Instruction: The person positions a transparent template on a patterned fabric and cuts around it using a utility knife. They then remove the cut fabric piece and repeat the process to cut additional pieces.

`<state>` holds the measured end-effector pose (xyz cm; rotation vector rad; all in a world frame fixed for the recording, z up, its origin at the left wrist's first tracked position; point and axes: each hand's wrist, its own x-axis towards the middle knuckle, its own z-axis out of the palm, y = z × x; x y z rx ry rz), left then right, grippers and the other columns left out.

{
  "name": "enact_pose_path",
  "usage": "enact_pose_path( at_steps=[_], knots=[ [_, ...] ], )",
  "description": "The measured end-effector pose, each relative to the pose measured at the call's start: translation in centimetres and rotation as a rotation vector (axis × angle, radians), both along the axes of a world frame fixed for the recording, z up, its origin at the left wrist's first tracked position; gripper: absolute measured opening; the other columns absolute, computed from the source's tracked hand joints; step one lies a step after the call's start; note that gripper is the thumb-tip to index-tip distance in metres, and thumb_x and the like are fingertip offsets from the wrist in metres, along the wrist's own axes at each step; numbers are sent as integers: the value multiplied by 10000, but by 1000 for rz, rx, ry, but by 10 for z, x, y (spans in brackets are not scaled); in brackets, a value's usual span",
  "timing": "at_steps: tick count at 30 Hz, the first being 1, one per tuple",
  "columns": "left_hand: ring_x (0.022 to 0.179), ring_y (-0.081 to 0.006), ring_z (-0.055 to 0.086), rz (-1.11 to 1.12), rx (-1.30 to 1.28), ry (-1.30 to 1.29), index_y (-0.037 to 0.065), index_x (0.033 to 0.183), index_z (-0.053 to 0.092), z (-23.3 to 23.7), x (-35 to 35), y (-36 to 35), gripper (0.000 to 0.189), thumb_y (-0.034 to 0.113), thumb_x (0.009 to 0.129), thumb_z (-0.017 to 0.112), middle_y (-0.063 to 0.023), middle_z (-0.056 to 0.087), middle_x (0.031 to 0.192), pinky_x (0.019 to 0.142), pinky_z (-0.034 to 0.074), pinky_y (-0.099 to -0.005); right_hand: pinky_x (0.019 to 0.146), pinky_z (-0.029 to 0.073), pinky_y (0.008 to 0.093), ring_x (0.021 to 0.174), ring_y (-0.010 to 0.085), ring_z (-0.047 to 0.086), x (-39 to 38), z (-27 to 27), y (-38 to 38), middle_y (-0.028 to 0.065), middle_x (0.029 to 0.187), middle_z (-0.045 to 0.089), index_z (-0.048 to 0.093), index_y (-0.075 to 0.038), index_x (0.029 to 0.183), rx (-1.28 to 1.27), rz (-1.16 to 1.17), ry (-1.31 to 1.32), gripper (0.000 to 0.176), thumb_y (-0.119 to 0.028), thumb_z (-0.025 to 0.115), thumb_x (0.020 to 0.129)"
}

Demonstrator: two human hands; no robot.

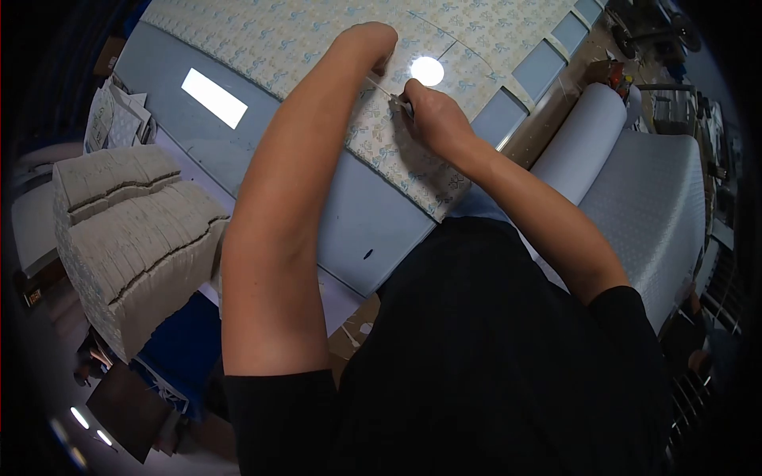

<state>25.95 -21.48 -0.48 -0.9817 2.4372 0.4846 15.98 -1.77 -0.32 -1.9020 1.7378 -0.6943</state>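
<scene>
A sheet of patterned paper [413,163] with a pale floral print lies across a grey-blue table [373,230]. My left hand [369,40] is curled into a fist and presses down on the sheet near a straight line. Beside it my right hand [432,115] grips a small cutting tool [403,103], tip on the paper at that line. My arms and black shirt hide the near part of the sheet.
Tall stacks of folded patterned pieces [135,230] stand at the left. A large white roll [583,143] and a pale textured sheet [655,206] lie at the right. Lamp glare [427,71] shines on the paper. Clutter sits at the far right edge.
</scene>
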Motion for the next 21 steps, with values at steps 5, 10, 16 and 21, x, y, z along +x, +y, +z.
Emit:
enact_pose_path(
  at_steps=[5, 10, 16, 21],
  knots=[
    [915, -330, 728, -17, 13, 15, 73, 964, 756, 6, 9, -13, 342, 227, 697, 906, -136, 768, 973, 784, 566, -430, 750, 519, 566, 878, 480, 660, 11, -5, -21, 266, 900, 678, 513, -4, 1024, 25, -3, 41, 132, -30, 546, 899],
    [844, -327, 717, 104, -83, 38, 60, 906, 748, -4, 15, -28, 205, 112, 708, 760, -147, 761, 934, 741, 557, -427, 747, 527, 522, 881, 455, 661, 33, -27, -68, 241, 927, 683, 533, -17, 1037, -127, -36, -44, 198, -119, 660, 924],
    [798, -321, 706, 128, -26, 71, 59, 854, 729, 1, 18, -29, 159, 84, 699, 704, -165, 749, 878, 706, 547, -417, 730, 534, 507, 862, 433, 664, 38, -43, -76, 218, 919, 683, 532, -33, 1024, -237, -42, -82, 198, -116, 677, 919],
    [932, -303, 725, 170, 16, 32, 104, 981, 748, 7, 24, -19, 257, 212, 755, 805, -116, 763, 1006, 820, 561, -422, 724, 557, 438, 858, 380, 694, 22, -38, -60, 184, 963, 710, 600, -43, 1059, -223, -17, -171, 234, -148, 744, 908]
  ],
)
